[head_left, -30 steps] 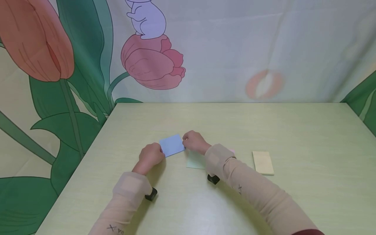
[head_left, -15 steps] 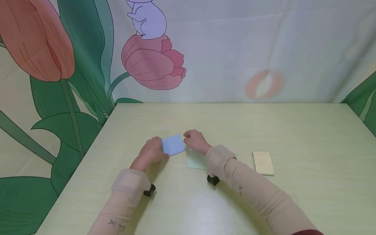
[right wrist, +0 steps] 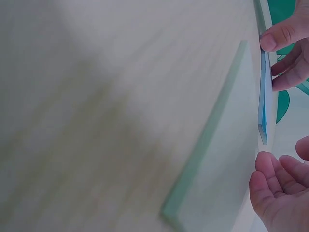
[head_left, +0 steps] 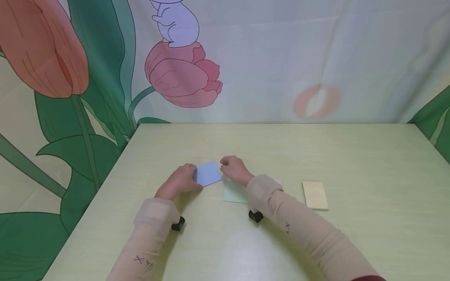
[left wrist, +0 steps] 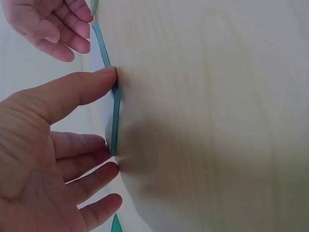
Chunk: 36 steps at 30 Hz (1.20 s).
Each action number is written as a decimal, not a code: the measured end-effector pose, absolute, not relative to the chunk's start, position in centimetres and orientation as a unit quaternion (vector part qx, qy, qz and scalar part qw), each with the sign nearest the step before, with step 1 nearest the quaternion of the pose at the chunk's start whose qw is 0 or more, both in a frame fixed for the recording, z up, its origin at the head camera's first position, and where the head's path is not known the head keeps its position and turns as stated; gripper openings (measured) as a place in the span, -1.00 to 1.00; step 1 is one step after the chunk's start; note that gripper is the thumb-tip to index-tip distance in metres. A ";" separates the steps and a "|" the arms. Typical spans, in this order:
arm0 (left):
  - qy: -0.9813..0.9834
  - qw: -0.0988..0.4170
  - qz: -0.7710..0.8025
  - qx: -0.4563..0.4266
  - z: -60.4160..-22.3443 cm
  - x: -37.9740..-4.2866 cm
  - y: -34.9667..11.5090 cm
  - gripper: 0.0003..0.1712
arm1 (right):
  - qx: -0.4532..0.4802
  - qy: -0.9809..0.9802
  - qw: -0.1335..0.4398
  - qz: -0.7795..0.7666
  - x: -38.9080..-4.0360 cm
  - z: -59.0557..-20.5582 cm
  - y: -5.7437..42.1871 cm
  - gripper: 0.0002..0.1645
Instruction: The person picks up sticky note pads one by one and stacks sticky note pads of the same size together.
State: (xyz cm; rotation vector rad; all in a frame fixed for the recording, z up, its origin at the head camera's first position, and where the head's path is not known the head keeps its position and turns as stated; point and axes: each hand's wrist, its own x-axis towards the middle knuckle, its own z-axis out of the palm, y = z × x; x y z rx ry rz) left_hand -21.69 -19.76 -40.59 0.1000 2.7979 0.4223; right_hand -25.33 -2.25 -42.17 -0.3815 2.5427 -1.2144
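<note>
A blue sticky note pad point(head_left: 209, 173) lies on the table, slightly turned. My left hand point(head_left: 179, 180) holds its left end, the thumb at the near edge and the fingers round the left side; the left wrist view has the thumb pressed on the pad's edge point(left wrist: 115, 123). Just off the right end of the blue pad is my right hand point(head_left: 235, 169). Its fingers are loosely curled with nothing in them, as the right wrist view shows point(right wrist: 285, 198). Below that hand lies a pale green pad point(head_left: 233, 192), partly hidden by the right wrist.
A pale yellow pad point(head_left: 315, 195) lies to the right of the right forearm. A bit of something pink point(head_left: 279, 181) peeks out behind the right cuff. Behind the table point(head_left: 369, 156) hangs a cloth point(head_left: 267, 62) printed with tulips.
The left hand has gone from bunched fingers at the blue pad's left edge to a wider hold with the thumb along the near edge. The right hand has hardly moved.
</note>
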 end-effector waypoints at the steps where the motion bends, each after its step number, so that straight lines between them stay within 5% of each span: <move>1: 0.976 0.156 0.148 0.033 -40.6 -21.7 -19.8 -0.19 | -0.133 0.884 0.148 -0.423 -25.3 -42.2 -2.2 -0.60; 23: 0.985 0.124 0.103 0.057 -41.4 -22.0 -20.3 -0.12 | -0.130 0.880 0.160 -0.428 -25.4 -42.3 -2.2 -0.59; 36: 0.986 0.106 0.116 0.054 -41.2 -21.6 -20.4 -0.27 | -0.120 0.873 0.160 -0.444 -25.5 -42.2 -2.2 -0.58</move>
